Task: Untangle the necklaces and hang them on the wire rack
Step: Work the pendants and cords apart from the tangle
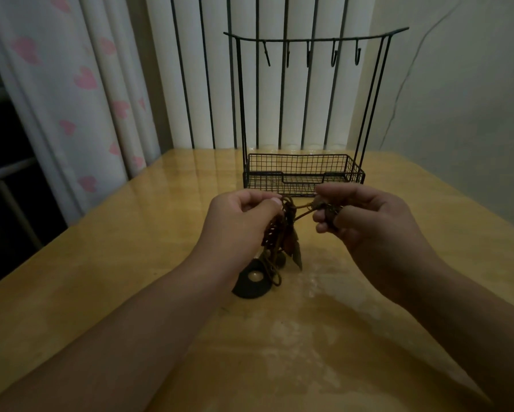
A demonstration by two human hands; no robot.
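- Step: untangling. Left hand (243, 215) and right hand (359, 215) fingers pinch necklaces (285, 230) above worktop (130, 248).
- Rack (303, 173) at 12 o'clock, hooks bare.
- Next, probably: work one cord free.

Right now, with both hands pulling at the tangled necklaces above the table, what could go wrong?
The left hand and right hand pull the cord knot apart; it may tighten instead of loosening. The pendants hang in one bunch and could catch each other. The dark round pendant rests on the table and may drag. No hook on the wire rack holds anything yet.
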